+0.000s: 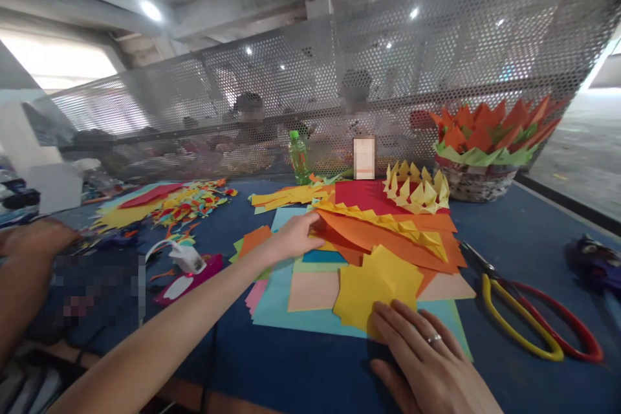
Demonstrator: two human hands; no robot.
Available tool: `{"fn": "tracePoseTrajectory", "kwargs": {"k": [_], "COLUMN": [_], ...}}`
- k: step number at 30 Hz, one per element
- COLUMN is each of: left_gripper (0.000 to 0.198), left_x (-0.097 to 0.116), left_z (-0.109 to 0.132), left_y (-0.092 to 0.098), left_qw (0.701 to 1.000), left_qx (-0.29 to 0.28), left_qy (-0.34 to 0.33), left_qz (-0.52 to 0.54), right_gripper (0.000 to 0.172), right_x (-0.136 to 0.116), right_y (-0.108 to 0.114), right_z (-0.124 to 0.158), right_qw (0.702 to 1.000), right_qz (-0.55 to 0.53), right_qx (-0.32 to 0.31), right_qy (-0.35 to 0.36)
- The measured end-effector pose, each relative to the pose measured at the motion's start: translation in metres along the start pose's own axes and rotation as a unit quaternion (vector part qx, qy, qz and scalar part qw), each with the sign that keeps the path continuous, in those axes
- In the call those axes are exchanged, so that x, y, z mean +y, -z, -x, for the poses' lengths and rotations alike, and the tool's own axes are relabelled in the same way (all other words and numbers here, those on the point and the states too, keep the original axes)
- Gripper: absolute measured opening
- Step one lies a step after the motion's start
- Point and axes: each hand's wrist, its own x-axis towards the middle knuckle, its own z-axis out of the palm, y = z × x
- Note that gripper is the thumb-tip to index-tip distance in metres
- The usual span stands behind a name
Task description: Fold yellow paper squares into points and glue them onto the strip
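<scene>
Two hands sort coloured paper mid-table: left hand point(295, 237) pinches an orange sheet point(388, 244) at its nine o'clock edge; right hand point(422, 343) lies flat on yellow paper point(376, 281). Sliding the sheet free likely needs steady downward pressure.

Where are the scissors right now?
Head view: the scissors lie on the blue table at the right side, just beside the coloured paper pile and a little beyond the right hand.

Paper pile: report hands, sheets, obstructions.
Left hand at edge of orange sheets, grip unclear. Right hand flat, open, on yellow sheet. Scissors right of pile, apart; nothing blocks either hand.
</scene>
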Motion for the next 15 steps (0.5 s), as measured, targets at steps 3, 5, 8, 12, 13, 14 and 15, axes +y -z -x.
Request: {"fn": "tracePoseTrajectory", "kwargs": {"k": [3, 5, 8, 12, 13, 14, 15], "left_gripper": [0.031, 0.029, 0.028, 0.026, 0.025, 0.025, 0.025], "left_x": [0.004, 0.006, 0.009, 0.008, 0.006, 0.005, 0.004], "left_z": [0.012, 0.016, 0.015, 0.012, 0.012, 0.011, 0.011], "left_y": [-0.002, -0.002, 0.0, 0.0, 0.0, 0.0, 0.0], "left_qw": [0.995, 0.989, 0.981, 0.975, 0.974, 0.973, 0.974], "left_qx": [0.01, 0.003, -0.008, -0.001, 0.004, 0.012, 0.024], "left_qy": [-0.023, -0.037, -0.057, -0.073, -0.076, -0.078, -0.08], "left_qz": [-0.098, -0.144, -0.185, -0.21, -0.213, -0.215, -0.212], "right_gripper": [0.042, 0.043, 0.043, 0.042, 0.041, 0.041, 0.041], "right_x": [-0.001, 0.0, 0.0, 0.001, 0.001, 0.001, 0.0], "right_y": [0.001, 0.0, -0.001, -0.002, -0.001, -0.001, 0.0], "right_z": [0.0, 0.0, 0.0, 0.0, 0.0, 0.001, 0.001], "right_qw": [1.0, 1.0, 1.0, 1.0, 1.0, 1.0, 1.0], "right_qz": [0.006, 0.015, 0.024, 0.019, 0.021, 0.022, 0.024], "right_qx": [-0.004, -0.005, -0.003, 0.0, 0.001, 0.002, 0.0], "right_qy": [0.001, 0.007, 0.014, 0.009, 0.009, 0.011, 0.013]}}
